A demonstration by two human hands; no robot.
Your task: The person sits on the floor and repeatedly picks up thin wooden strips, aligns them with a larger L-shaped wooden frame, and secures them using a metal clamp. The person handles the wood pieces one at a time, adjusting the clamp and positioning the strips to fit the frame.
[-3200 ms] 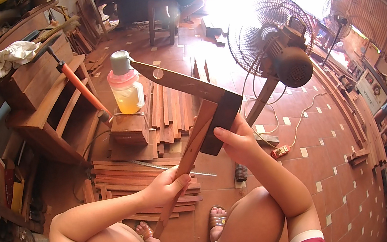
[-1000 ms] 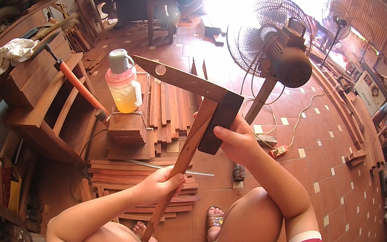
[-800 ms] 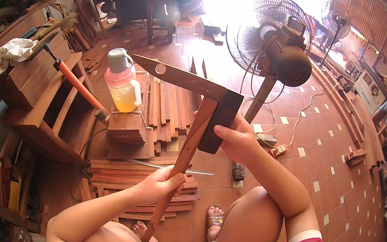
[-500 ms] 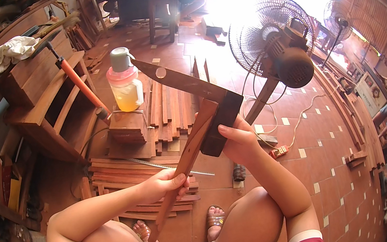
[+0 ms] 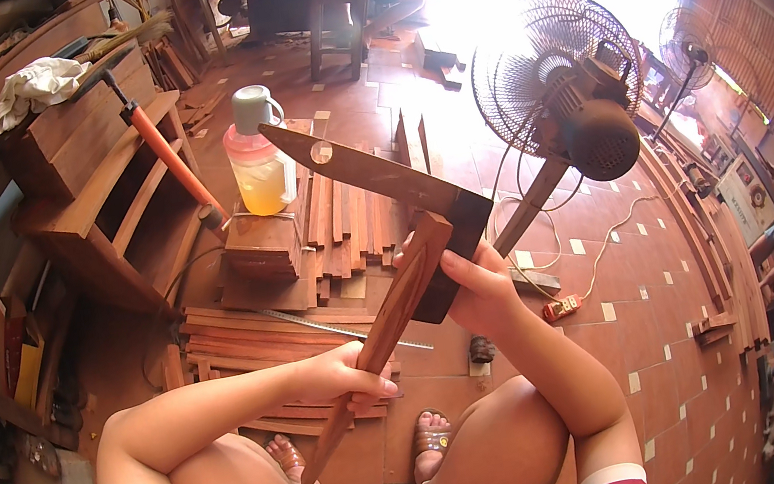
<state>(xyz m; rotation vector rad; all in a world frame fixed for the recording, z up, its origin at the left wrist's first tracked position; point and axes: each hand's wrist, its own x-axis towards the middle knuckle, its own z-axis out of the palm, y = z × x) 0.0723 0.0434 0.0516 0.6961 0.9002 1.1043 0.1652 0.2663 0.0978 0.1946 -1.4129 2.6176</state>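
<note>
My right hand (image 5: 476, 277) grips the dark stock (image 5: 462, 248) of a large try square, thumb on its near face. The square's long blade (image 5: 376, 171) points up and left, with a round hole near its tip. My left hand (image 5: 356, 377) is closed round the middle of a reddish-brown wooden strip (image 5: 396, 313). The strip slants from near my knee up to the square, its upper end overlapping the inner corner between blade and stock. From here I cannot tell whether they touch. Most of my right fingers are hidden behind the stock.
Wooden strips (image 5: 246, 340) lie on the tiled floor before my feet, a steel ruler (image 5: 319, 326) across them. A jug of yellow drink (image 5: 260, 176) stands on a wooden block. A standing fan (image 5: 577, 100) and a power strip (image 5: 561, 308) are to the right. People sit farther off.
My left hand has rolled the wooden strip about its length, so two faces and an edge now show. The square has barely moved; the view has shifted slightly.
</note>
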